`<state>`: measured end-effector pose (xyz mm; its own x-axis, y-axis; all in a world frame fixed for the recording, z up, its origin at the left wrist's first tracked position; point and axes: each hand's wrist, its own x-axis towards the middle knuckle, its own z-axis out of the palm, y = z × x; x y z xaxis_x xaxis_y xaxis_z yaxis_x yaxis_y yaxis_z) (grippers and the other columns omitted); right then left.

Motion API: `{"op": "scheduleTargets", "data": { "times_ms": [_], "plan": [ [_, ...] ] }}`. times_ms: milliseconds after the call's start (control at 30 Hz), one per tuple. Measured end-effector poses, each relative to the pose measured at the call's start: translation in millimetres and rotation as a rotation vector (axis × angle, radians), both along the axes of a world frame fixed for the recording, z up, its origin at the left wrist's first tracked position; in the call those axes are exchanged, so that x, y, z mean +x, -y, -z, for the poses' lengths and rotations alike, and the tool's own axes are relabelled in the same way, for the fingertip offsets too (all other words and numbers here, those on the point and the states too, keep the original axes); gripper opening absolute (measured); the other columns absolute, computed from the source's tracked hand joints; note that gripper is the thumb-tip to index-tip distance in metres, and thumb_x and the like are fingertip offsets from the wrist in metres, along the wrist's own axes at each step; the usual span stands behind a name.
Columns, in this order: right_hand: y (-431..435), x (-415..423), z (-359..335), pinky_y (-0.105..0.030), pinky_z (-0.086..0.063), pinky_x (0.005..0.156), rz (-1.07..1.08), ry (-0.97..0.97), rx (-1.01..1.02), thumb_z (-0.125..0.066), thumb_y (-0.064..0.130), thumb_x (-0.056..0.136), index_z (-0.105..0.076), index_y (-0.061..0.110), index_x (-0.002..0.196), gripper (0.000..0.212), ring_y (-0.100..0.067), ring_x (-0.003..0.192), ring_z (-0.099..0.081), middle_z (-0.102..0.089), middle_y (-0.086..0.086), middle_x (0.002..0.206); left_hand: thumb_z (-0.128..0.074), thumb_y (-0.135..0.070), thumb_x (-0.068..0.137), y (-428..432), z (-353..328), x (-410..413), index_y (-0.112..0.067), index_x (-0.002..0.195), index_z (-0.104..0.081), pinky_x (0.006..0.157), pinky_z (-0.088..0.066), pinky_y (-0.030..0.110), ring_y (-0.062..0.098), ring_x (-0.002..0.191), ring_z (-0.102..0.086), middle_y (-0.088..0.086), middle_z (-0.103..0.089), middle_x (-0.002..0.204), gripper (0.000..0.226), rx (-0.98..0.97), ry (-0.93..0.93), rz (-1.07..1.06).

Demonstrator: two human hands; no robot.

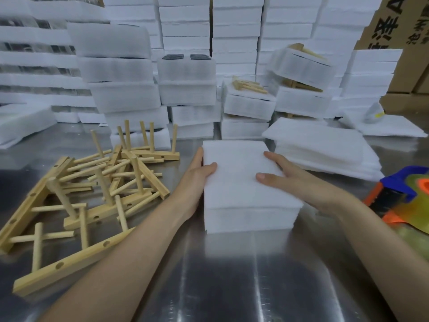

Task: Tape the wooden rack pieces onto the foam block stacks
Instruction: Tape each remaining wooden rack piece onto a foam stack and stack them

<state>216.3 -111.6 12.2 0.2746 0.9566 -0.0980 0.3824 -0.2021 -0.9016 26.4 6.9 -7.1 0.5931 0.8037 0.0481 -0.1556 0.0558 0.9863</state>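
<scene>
Left hand and right hand clasp the foam block stack, wooden rack pieces at nine o'clock.

Brushed stainless-steel worktable fills the foreground, dull grey, with pale streaks of overhead light running toward the near edge. Behind it, white foam packs stacked in columns to the top of view, hiding any wall. Far right: brown cardboard cartons with large black printed characters, partly cut off.

Probably steel table: foam, wooden racks
</scene>
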Motion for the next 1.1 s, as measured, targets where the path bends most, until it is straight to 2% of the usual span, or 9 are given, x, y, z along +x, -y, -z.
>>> {"op": "scheduleTargets", "data": {
  "times_ms": [67,200,300,467,667,800,967,1033,1100],
  "plan": [
    [0,-2,-2,0.006,-0.036,0.062,0.022,-0.020,0.022,-0.072,0.066,0.059,-0.034,0.050,0.141,0.092,0.030,0.091,-0.041,-0.037,0.033,0.132,-0.040,-0.012,0.103,-3,-4,-1,-0.019,0.151,-0.028,0.110,-0.038,0.041,0.019,0.129,-0.050,0.000,-0.044,0.148,0.050,0.001,-0.051,0.008],
    [0,-3,-3,-0.012,-0.031,0.084,0.027,0.089,0.014,-0.068,0.071,0.057,-0.031,0.051,0.144,0.097,0.005,0.118,-0.040,-0.032,0.030,0.137,-0.059,-0.038,0.093,-2,-11,-3,-0.026,0.149,-0.034,0.115,-0.030,0.039,0.016,0.136,-0.040,-0.007,-0.035,0.153,0.062,-0.007,-0.203,0.002],
    [-2,-4,-3,-0.015,-0.035,0.091,0.041,0.079,0.039,-0.071,0.069,0.058,-0.035,0.050,0.142,0.093,0.004,0.120,-0.044,-0.038,0.027,0.136,-0.070,-0.058,0.077,4,-9,0,-0.030,0.151,-0.026,0.114,-0.030,0.032,0.011,0.139,-0.033,-0.014,-0.023,0.156,0.090,0.106,-0.346,-0.008],
    [-3,-8,-3,0.008,-0.035,0.063,0.018,0.058,0.140,-0.074,0.058,0.062,-0.053,0.047,0.131,0.073,0.034,0.084,-0.047,-0.047,0.044,0.108,-0.076,-0.044,0.077,1,-8,-1,-0.028,0.151,-0.026,0.110,-0.039,0.034,0.013,0.131,-0.045,-0.009,-0.034,0.152,0.090,0.076,-0.313,-0.011],
    [-5,-4,-1,0.003,-0.041,0.069,0.032,0.064,0.141,-0.078,0.063,0.053,-0.061,0.045,0.124,0.075,0.028,0.091,-0.052,-0.055,0.040,0.107,-0.083,-0.029,0.072,1,-11,0,-0.022,0.146,-0.037,0.092,-0.052,0.026,0.010,0.106,-0.063,-0.010,-0.057,0.122,0.088,0.011,-0.208,-0.065],
    [-6,-1,-1,-0.003,-0.042,0.072,0.039,0.094,0.131,-0.076,0.067,0.050,-0.061,0.044,0.124,0.079,0.031,0.089,-0.050,-0.055,0.038,0.111,-0.084,-0.022,0.072,5,-13,1,-0.023,0.138,-0.048,0.061,-0.053,0.010,-0.004,0.080,-0.062,-0.023,-0.052,0.092,0.076,-0.013,-0.153,-0.113],
    [-3,-6,-4,0.003,-0.039,0.072,0.026,0.122,0.133,-0.073,0.066,0.053,-0.062,0.044,0.123,0.074,0.033,0.089,-0.048,-0.053,0.038,0.111,-0.085,-0.020,0.070,5,-12,1,-0.025,0.127,-0.058,0.060,-0.055,0.014,0.004,0.084,-0.066,-0.015,-0.056,0.101,0.063,-0.058,-0.111,-0.130],
    [-1,-8,-9,-0.002,-0.037,0.079,0.020,0.148,0.080,-0.072,0.065,0.057,-0.061,0.046,0.123,0.070,0.024,0.102,-0.049,-0.048,0.037,0.120,-0.084,-0.020,0.071,7,-11,1,-0.027,0.126,-0.057,0.058,-0.055,0.014,0.002,0.080,-0.068,-0.017,-0.056,0.100,0.061,-0.064,-0.099,-0.119],
    [-1,-11,-14,-0.013,-0.034,0.095,0.066,0.332,0.040,-0.070,0.060,0.071,-0.059,0.046,0.125,0.057,0.003,0.126,-0.042,-0.034,0.028,0.141,-0.083,-0.020,0.073,7,-9,2,-0.028,0.127,-0.056,0.056,-0.053,0.012,-0.004,0.070,-0.067,-0.019,-0.056,0.096,0.060,-0.053,-0.093,-0.115]
  ]
}}
